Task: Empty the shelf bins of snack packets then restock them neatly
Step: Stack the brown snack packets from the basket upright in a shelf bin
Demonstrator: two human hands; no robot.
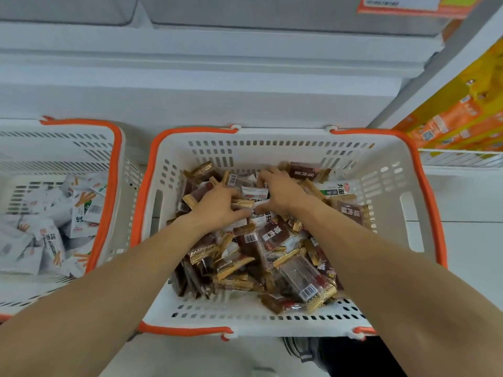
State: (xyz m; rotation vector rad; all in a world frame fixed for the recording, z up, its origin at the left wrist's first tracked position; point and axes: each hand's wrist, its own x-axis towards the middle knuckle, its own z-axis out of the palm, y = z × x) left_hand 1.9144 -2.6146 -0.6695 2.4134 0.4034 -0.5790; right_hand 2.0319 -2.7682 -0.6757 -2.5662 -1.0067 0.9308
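Both hands reach into the white slotted plastic basket with an orange rim at frame centre. The left hand and right hand curl their fingers round white snack packets atop a heap of brown-and-gold snack packets.

A second white basket at the left edge holds more white packets.

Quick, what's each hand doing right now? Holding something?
Left hand: fingers curled down into the snack packets, gripping some.
Right hand: fingers curled over white packets, gripping them.
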